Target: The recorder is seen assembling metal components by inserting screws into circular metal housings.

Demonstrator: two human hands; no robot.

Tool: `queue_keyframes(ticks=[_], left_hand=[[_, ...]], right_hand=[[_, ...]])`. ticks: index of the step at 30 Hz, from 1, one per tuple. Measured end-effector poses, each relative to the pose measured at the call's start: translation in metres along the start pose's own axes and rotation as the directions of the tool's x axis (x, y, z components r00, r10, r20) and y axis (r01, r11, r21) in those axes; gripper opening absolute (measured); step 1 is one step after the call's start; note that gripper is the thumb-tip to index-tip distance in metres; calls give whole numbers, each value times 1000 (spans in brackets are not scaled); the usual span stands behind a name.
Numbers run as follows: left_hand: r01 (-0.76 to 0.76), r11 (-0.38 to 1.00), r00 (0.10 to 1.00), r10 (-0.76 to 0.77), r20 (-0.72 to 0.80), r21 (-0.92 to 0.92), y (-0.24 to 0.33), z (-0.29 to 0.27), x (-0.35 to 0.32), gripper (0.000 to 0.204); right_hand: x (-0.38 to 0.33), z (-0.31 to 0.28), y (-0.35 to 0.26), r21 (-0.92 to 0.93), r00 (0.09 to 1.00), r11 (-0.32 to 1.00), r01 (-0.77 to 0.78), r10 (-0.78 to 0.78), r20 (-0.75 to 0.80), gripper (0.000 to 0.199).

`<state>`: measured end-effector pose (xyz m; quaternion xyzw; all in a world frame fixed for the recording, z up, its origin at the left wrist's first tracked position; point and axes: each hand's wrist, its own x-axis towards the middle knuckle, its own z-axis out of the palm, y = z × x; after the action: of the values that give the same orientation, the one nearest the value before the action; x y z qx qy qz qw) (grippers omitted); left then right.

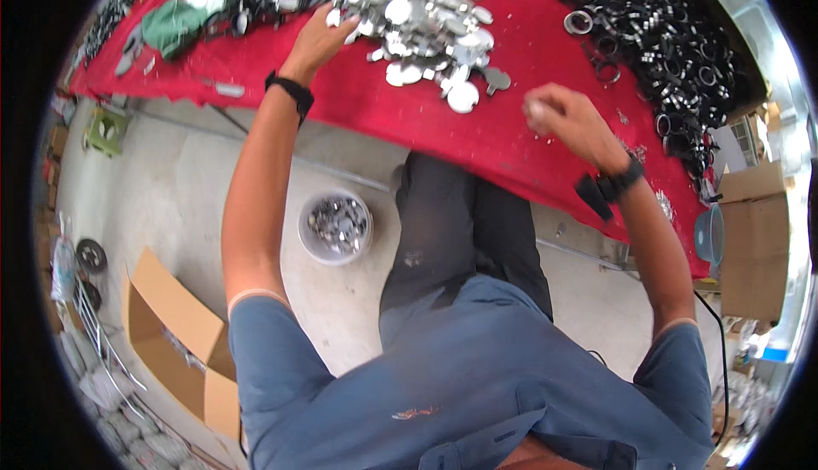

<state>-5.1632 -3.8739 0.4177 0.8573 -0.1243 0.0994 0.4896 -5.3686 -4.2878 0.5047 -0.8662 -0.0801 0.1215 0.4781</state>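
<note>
Shirt [452, 359] is seen below discs [417, 27], likely light, stiff, best held by rims; whether fingers of left hand [317, 44] and right hand [578, 122] are clamped cannot be told

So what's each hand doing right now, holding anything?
Left hand: beside the silver metal pieces; grip unclear.
Right hand: partly curled over the red cloth; any hold unclear.

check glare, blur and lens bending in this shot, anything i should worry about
Head view: fisheye distortion bows the front edge of the red tablecloth and leaves the corners black; head view: glare whitens several discs in the silver disc pile, and the far right rim looks washed out; head view: the right hand looks slightly soft, whether from motion or focus I cannot tell.
</note>
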Motion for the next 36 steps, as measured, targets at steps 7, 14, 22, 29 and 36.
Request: queue_keyframes(ticks=[7, 14, 22, 29, 36], left_hand=[[9, 971, 999, -22, 50, 240, -45, -10, 61, 72], [66, 935, 992, -98, 76, 350, -65, 15, 111, 68], [104, 970, 986, -130, 108, 219, -78, 31, 146, 55], [301, 888, 952, -304, -50, 348, -86, 51, 123, 72], [116, 931, 987, -148, 68, 346, -67, 50, 92, 61]], right_hand=[[182, -24, 60, 373, 941, 925, 67, 66, -332, 53], [337, -31, 70, -437, 968, 876, 203, -246, -43, 76], [494, 37, 21, -484, 931, 820, 307, -152, 333, 90], [478, 75, 1, -596, 961, 777, 204, -43, 273, 72], [419, 59, -5, -643, 948, 707, 293, -124, 294, 62]])
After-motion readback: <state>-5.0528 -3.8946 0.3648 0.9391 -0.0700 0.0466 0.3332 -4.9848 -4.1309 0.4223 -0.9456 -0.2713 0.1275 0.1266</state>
